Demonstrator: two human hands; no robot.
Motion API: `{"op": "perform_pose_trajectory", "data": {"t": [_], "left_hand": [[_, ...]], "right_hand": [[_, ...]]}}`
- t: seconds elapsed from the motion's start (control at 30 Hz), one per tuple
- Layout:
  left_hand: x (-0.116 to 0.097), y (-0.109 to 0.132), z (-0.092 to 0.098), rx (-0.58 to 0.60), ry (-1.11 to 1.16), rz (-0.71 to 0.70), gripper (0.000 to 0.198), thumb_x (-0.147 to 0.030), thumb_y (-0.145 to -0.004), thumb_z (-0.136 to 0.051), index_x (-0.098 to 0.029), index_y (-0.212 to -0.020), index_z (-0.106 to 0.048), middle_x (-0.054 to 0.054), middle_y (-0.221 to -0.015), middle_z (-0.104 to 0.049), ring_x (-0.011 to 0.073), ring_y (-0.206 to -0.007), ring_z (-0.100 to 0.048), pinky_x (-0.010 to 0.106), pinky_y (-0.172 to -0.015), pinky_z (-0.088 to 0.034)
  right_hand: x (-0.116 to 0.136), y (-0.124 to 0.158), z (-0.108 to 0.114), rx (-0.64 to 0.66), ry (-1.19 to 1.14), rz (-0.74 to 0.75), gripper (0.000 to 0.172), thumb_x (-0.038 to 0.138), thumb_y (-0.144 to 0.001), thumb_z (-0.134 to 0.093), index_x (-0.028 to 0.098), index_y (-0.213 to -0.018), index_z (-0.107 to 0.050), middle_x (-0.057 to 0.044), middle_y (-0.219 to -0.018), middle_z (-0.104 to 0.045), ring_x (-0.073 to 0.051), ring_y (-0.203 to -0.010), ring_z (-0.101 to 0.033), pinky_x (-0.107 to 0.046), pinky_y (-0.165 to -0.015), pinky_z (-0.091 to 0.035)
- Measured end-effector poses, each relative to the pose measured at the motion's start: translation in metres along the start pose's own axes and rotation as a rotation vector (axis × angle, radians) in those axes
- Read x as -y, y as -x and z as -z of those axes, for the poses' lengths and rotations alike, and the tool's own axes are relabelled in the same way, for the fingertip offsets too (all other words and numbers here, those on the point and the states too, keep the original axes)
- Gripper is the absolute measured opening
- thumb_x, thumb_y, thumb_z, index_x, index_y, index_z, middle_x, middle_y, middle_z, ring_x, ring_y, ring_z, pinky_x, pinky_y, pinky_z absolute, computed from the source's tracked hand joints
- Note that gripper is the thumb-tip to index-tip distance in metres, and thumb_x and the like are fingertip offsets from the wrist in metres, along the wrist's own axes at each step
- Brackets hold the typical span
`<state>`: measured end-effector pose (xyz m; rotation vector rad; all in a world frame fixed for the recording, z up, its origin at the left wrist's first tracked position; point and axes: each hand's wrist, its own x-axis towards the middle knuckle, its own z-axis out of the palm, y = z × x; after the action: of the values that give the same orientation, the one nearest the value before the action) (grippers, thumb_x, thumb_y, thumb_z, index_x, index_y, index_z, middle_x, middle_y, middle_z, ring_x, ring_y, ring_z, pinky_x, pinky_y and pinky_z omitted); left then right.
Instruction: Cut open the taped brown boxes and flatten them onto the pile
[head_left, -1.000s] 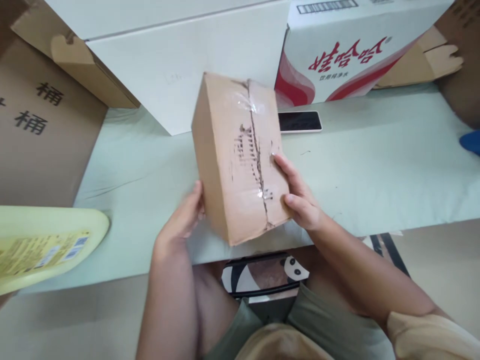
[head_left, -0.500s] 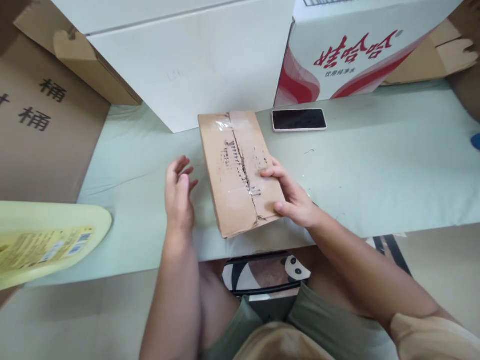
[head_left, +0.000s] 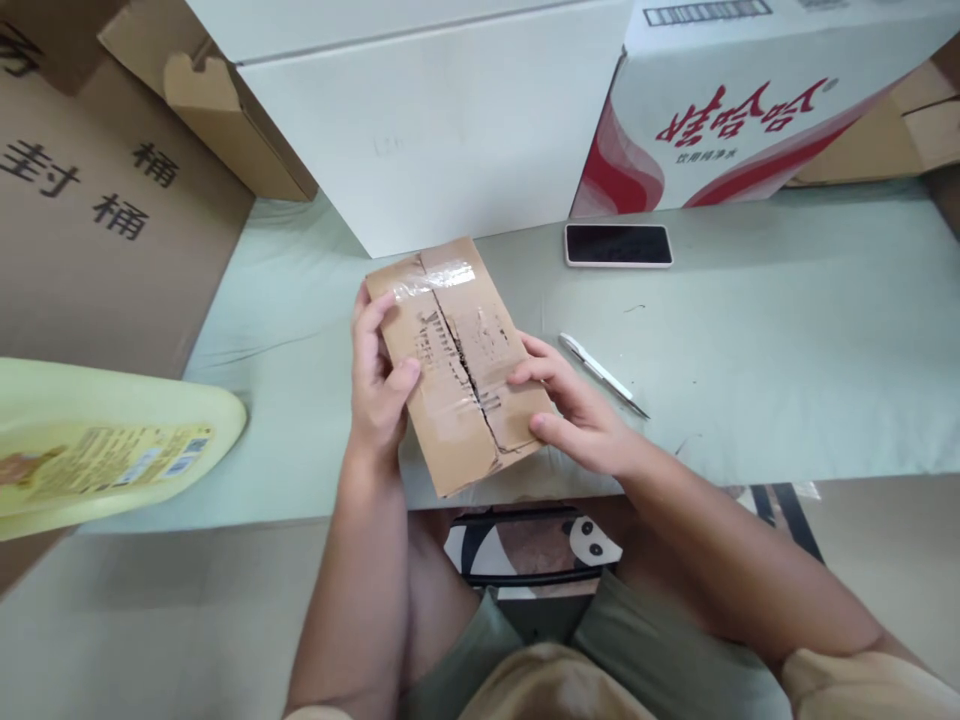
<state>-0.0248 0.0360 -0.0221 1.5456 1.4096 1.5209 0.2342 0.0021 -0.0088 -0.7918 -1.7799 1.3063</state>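
Observation:
Between my two hands is a small brown cardboard box (head_left: 461, 400), tilted, with clear tape near its far end and a dark, torn-looking seam down its top face. My left hand (head_left: 379, 375) grips its left side, thumb on the top face. On the right side, my right hand (head_left: 566, 400) holds the near right edge, fingers and thumb over the top. The box's underside is hidden. Just right of my right hand, a white pen (head_left: 604, 375) lies on the pale green cloth (head_left: 787, 350).
A phone (head_left: 619, 245) lies behind the pen. White cartons (head_left: 442, 140) stand at the back, one with red lettering (head_left: 742, 120). At left are a large brown carton (head_left: 97, 230) and a yellow bottle (head_left: 120, 440). A panda-patterned case (head_left: 525, 550) sits below the table edge.
My left hand, free beside the box before, has closed on its left side. The box has moved left and turned slightly. The pen now shows beside my right hand.

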Motion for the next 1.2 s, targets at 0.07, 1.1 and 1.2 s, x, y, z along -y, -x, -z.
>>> {"op": "perform_pose_trajectory", "data": {"t": [0.07,1.1,1.2], "left_hand": [[0.001,0.000,0.002,0.082,0.072,0.037,0.080,-0.083,-0.075,-0.075,-0.036,-0.139,-0.058,0.011,-0.160,-0.051,0.0382,-0.145,-0.056,0.052,-0.113,-0.055],[0.011,0.018,-0.020,0.263,0.200,-0.111,0.059,-0.065,-0.092,-0.072,-0.040,-0.143,-0.054,0.007,-0.139,-0.060,0.0261,-0.115,-0.065,0.040,-0.093,-0.060],[0.005,0.030,-0.031,0.239,0.164,-0.135,0.056,-0.062,-0.096,-0.069,-0.040,-0.145,-0.053,0.007,-0.137,-0.060,0.0264,-0.116,-0.064,0.042,-0.095,-0.060]], "right_hand": [[-0.002,-0.002,0.001,-0.004,0.000,-0.009,0.042,0.060,-0.100,-0.062,0.030,-0.129,-0.061,-0.014,-0.170,-0.042,-0.030,-0.167,-0.031,-0.057,-0.130,-0.038],[0.009,-0.026,0.080,-1.039,0.170,0.133,0.024,0.047,-0.093,-0.061,0.026,-0.106,-0.067,0.002,-0.076,-0.053,-0.011,-0.056,-0.043,-0.030,-0.054,-0.039],[0.025,-0.022,0.074,-1.086,0.083,0.316,0.021,0.047,-0.091,-0.070,0.028,-0.099,-0.065,0.004,-0.073,-0.052,-0.009,-0.049,-0.043,-0.028,-0.046,-0.039]]}}
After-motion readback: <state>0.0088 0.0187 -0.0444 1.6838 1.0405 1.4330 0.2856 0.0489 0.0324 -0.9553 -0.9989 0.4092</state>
